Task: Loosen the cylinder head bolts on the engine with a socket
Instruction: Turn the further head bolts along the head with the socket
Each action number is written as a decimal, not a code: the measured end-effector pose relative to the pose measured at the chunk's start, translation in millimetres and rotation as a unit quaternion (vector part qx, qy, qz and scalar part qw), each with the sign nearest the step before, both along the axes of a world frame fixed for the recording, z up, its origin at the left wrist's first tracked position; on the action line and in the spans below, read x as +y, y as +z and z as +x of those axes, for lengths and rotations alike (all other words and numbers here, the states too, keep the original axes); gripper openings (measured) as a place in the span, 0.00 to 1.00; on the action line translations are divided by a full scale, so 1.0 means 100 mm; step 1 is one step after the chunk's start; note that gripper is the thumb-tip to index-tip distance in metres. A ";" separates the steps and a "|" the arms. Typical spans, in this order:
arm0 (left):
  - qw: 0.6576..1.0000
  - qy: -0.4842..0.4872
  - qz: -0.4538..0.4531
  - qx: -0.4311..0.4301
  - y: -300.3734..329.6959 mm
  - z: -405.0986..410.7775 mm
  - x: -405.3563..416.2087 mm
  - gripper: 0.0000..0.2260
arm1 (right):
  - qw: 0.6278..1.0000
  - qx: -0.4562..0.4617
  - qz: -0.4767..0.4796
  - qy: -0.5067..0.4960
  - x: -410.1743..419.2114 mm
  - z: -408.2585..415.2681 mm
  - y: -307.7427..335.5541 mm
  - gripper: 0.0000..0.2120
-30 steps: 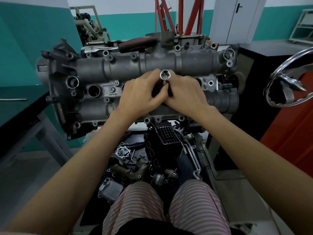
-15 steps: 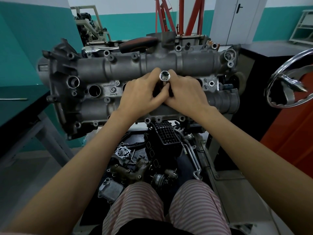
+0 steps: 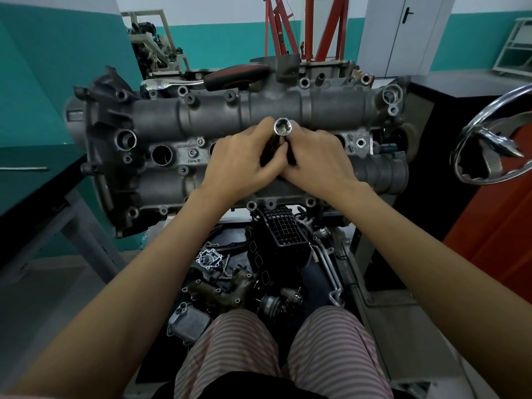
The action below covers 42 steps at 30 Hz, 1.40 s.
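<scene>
Two bare hands are seen at the middle of a grey cylinder head (image 3: pixel 288 108) that lies across the view on its stand. At the far left, a dark workbench (image 3: pixel 34 180) is seen against the teal wall. On the upper left of the casting, a ratchet wrench (image 3: pixel 207 77) with a dark red-and-black grip is laid, well apart from the hands. Several bolts are seated along the casting; one bolt (image 3: pixel 193 152) is visible left of the hands, beside stamped lettering. The left hand (image 3: pixel 244 165) is curled, its fingers wrapped round a dark tool shaft that is mostly hidden. Between the two hands a chrome socket (image 3: pixel 283 127) stands upright, its open end turned towards the camera. The right hand (image 3: pixel 316 162) is curled against the same shaft, its fingers closed on it and touching the left thumb. Whether the tool's lower end sits on a bolt cannot be told. Below the head, loose engine parts (image 3: pixel 230 283) are piled on the floor. At the far right, a chromed hand wheel (image 3: pixel 489 139) is seen.
</scene>
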<state>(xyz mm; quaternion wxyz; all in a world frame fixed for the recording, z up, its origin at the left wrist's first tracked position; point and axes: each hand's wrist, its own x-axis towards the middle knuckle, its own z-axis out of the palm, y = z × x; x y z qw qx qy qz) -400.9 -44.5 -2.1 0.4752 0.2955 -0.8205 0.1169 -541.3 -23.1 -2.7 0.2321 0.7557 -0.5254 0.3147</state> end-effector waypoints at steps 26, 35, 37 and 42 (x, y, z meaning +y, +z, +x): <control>1.000 -0.005 0.028 -0.006 0.02 0.01 -0.01 0.20 | 1.000 0.003 0.031 -0.003 -0.02 -0.01 0.01 0.14; 1.000 0.011 0.013 -0.008 0.02 0.01 -0.01 0.15 | 1.000 -0.016 0.010 -0.008 0.00 0.01 0.02 0.17; 1.000 0.003 0.028 0.001 0.02 0.03 -0.02 0.18 | 1.000 -0.022 0.018 0.000 0.00 0.01 0.02 0.16; 1.000 -0.005 0.029 -0.003 0.02 0.02 0.00 0.19 | 1.000 0.013 0.018 -0.001 -0.03 -0.01 -0.01 0.15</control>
